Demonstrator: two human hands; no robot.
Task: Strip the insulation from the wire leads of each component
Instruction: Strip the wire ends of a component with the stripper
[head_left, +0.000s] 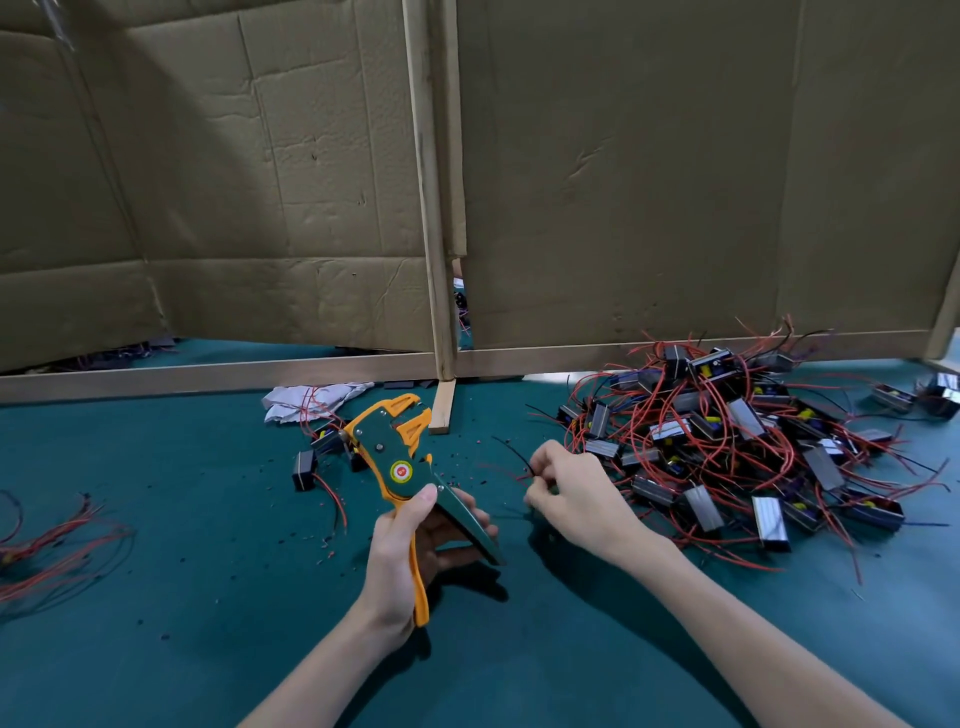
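- Right hand (576, 499): fingertips curled together, pinching a thin black wire lead (511, 453) that arcs up and left from the pinch. Its component is apparently hidden under the palm.
- Left hand (405, 556): fingers wrapped round the handles of an orange-and-green wire stripper (402, 457), thumb laid on the green body. The tool's head points away from the person, raised above the table and apart from the lead.
- Insulation scraps (322, 540): dark and red specks scattered on the mat around both hands.
- Loose components (305, 470): a few black blocks with red leads, just behind the stripper.
- Component pile (727, 431): many small blocks in tangled red and black leads, just right of the right hand.
- Red wire bundle (52, 535): far left edge.
- Crumpled paper (306, 397): behind the stripper.
- Green table mat (208, 623): carries everything listed.
- Cardboard screen (623, 182): on a wooden frame (434, 208), closing the back.
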